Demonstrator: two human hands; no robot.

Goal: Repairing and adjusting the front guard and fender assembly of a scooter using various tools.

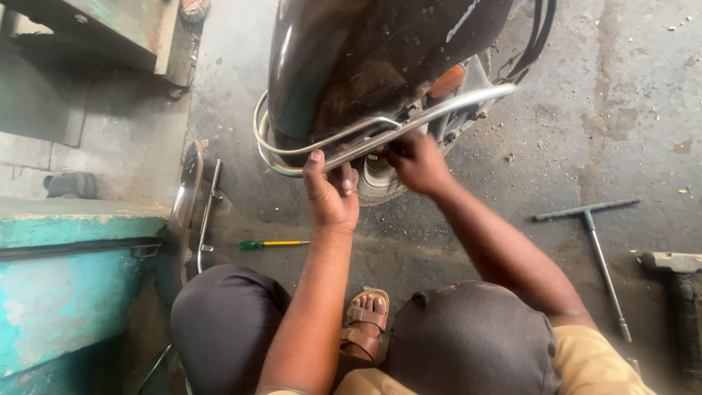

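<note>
From the head view, your left hand (333, 192) grips the chrome guard rail (380, 133) at the scooter's (365, 58) rear; your right hand (417, 162) pinches something beneath it, hidden. The rail could slip and pinch your fingers if that grip loosens.

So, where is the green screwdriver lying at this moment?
The green screwdriver lies on the concrete floor, just left of the left hand's wrist and right of the loose chrome bar.

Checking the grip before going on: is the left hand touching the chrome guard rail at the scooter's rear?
Touching. The head view shows the left hand with its thumb pressed up against the chrome guard rail, fingers curled under it.
</note>
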